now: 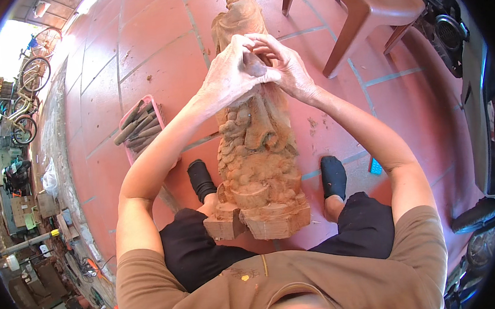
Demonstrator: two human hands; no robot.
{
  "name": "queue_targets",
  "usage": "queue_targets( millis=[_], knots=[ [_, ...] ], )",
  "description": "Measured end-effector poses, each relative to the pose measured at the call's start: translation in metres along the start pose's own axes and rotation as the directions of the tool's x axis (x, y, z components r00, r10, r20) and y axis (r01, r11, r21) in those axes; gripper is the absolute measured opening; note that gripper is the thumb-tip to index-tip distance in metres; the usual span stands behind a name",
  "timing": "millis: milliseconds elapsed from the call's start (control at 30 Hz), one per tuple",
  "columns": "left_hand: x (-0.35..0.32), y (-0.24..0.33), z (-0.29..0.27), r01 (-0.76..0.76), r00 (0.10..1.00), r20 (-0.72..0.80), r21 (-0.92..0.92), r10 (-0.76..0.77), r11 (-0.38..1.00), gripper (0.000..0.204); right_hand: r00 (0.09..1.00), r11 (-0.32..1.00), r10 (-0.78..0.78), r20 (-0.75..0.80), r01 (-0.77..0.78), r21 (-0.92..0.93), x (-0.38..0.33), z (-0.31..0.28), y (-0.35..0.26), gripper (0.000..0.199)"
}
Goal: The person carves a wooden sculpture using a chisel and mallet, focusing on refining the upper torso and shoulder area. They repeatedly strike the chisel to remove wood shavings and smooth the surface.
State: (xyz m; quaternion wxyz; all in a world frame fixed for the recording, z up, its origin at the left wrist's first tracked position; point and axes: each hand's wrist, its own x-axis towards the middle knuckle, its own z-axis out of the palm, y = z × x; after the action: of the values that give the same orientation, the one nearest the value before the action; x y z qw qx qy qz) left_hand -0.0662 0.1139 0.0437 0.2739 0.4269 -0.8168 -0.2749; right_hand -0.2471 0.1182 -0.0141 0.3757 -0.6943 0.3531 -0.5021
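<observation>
A long brown wooden statue [260, 171] lies on the floor between my feet, its base toward me and its carved figure pointing away. Above its middle, my left hand [230, 69] and my right hand [290, 74] meet with curved fingers. Between them they hold a small grey-brown sheet [254, 68], which looks like folded sandpaper. The fingers partly cover it, so its full shape is hidden. Under both hands, that stretch of the carving is hidden too.
To the left, a pink basket [130, 153] holds several dark-handled carving tools [142, 127]. A reddish-brown plastic chair [364, 14] stands at the far right. Near my right foot lies a small blue object [375, 167]. Bicycles [27, 84] and clutter line the left side.
</observation>
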Motion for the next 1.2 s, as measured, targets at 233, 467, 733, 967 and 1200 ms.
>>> queue_targets(
  millis=[233, 467, 733, 967, 1200],
  knots=[
    [-0.026, -0.010, -0.017, -0.044, 0.999, -0.007, 0.117, 0.045, 0.992, 0.065, 0.984, 0.977, 0.177, 0.001, -0.175, 0.125, 0.007, -0.012, -0.007, 0.019],
    [-0.057, -0.033, -0.005, -0.150, 0.987, -0.015, 0.255, 0.159, 0.955, 0.052, 0.996, 0.996, -0.055, 0.064, 0.059, -0.063, -0.006, -0.022, -0.006, 0.026],
    [-0.056, -0.033, -0.002, -0.123, 0.992, 0.027, 0.300, 0.120, 0.946, 0.052, 0.979, 0.918, -0.203, -0.026, 0.181, -0.352, 0.001, -0.020, -0.011, 0.025],
    [-0.057, -0.036, 0.001, -0.132, 0.991, 0.022, 0.312, 0.132, 0.941, 0.052, 0.987, 0.953, 0.021, -0.162, -0.069, -0.294, 0.008, -0.012, -0.005, 0.024],
    [-0.056, -0.035, 0.002, -0.127, 0.992, 0.026, 0.314, 0.125, 0.941, 0.054, 1.000, 0.913, -0.026, -0.018, 0.016, -0.408, 0.013, -0.021, -0.013, 0.022]
  ],
)
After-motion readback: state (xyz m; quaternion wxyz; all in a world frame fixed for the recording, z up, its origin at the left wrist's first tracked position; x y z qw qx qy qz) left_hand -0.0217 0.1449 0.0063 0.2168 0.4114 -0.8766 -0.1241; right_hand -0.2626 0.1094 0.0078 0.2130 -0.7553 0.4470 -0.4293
